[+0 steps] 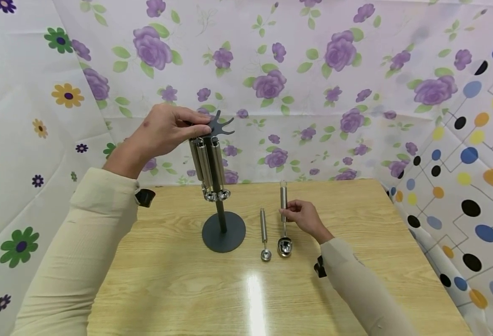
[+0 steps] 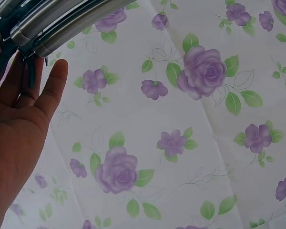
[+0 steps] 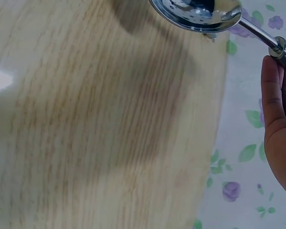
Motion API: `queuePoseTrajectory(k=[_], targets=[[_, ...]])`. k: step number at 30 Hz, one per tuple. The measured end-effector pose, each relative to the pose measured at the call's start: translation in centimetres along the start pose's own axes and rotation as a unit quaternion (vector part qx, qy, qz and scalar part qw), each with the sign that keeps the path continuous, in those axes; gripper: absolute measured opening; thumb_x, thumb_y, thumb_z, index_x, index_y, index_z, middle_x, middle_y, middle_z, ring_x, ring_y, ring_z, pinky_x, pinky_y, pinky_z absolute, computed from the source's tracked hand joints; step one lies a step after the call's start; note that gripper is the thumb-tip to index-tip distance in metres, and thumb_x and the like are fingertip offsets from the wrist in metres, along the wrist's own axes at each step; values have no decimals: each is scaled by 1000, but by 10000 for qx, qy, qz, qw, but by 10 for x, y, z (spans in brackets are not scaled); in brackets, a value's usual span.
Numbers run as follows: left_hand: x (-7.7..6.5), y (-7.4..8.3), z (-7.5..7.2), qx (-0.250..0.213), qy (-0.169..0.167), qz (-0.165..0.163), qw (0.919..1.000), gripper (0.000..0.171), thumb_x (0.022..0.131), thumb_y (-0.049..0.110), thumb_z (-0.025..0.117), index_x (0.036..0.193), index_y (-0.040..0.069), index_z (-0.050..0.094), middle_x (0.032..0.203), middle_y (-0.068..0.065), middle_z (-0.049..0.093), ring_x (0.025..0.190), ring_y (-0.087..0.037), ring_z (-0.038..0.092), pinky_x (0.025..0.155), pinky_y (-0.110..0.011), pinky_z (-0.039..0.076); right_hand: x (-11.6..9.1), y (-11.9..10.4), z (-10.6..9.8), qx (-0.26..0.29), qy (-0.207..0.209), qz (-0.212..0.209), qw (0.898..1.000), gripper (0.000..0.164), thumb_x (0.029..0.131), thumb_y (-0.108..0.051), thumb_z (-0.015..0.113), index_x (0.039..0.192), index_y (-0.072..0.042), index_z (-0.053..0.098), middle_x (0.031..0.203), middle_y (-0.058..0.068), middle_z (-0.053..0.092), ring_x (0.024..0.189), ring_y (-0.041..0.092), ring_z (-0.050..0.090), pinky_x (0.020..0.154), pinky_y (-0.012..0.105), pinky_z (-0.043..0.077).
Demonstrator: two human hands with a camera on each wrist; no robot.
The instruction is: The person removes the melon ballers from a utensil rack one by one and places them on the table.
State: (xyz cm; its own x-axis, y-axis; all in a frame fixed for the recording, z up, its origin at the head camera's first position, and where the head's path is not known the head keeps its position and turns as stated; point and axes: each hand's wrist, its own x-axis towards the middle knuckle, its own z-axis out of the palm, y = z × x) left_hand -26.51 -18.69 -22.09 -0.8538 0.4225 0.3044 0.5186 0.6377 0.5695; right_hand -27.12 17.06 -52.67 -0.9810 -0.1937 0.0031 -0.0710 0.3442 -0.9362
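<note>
My left hand [image 1: 168, 127] pinches the hooked top of a dark utensil stand [image 1: 223, 233] between thumb and fingers. Several steel utensils [image 1: 204, 163] with tube handles hang from its hooks on the left and near side; their shiny heads overlap. In the left wrist view, the fingers of that hand [image 2: 19, 109] reach up beside the handles [image 2: 66, 26]. My right hand [image 1: 305, 216] holds the handle of a steel spoon [image 1: 285, 246], bowl toward me. Dots like small holes show in the spoon's bowl [image 3: 200, 14] in the right wrist view.
A smaller steel scoop [image 1: 265, 254] lies on the wooden table [image 1: 179, 284] between the stand and the spoon. Behind the table hangs a flowered cloth [image 1: 313, 102], and a dotted cloth [image 1: 473, 186] borders the right side.
</note>
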Motion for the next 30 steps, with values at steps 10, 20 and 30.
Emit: queuePoseTrajectory(k=[10,20,30], targets=[[-1,1,-1,6,9,-33,10000,26,95,21,71,120,12,75,121,-11,70,102,-27,68,87,-39,53,2,16,10,55,104,356,9993,28,94,-18,74,107,6,69,92,12,69,87,31,69,80,47,57],[-1,-1,-1,-56,2,-107,9999,26,96,21,71,120,12,75,123,-10,69,104,-24,67,88,-37,53,1,22,18,-6,-23,915,9958,25,93,-14,74,104,7,69,89,12,70,81,24,70,78,42,58],[-2,2,-2,-266,-40,-157,9995,27,96,21,71,120,11,75,125,-13,68,123,-29,59,99,-47,47,0,31,23,-272,46,1402,9897,29,90,-16,77,106,7,71,92,13,71,77,18,69,72,34,58]])
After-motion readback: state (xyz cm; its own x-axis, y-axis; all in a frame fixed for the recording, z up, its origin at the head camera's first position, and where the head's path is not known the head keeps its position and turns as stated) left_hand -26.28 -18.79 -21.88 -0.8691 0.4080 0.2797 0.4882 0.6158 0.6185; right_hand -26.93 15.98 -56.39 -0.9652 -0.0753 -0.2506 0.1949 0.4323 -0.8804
